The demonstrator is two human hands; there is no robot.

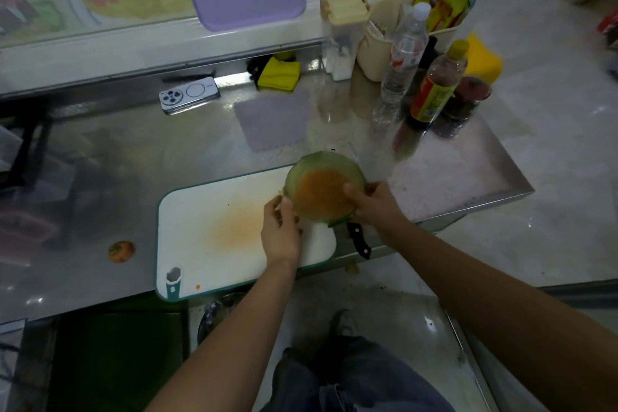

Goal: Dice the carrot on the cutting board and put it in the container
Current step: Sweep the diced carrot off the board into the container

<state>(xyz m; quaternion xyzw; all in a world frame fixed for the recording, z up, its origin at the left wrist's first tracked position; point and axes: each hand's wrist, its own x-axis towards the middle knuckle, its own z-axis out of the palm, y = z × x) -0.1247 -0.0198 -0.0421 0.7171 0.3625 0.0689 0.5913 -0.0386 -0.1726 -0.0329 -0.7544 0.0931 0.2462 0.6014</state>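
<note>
Container (322,189) is tilted over the far right corner of the cutting board (200,204), diced carrot (319,194) heaped inside. Right grip (371,204) pinches the rim, thumb inside. Left grip (281,227) is against the left wall, can't tell if holding. Likely light, stiff, slick: hold at the rim, both sides.

a kitchen: steel counter (140,157), white cutting board (207,211), black-handled knife (359,239), sauce bottle (434,90) near the window

Right hand (371,207) gripping container (322,162), diced carrot (319,194) inside
</note>
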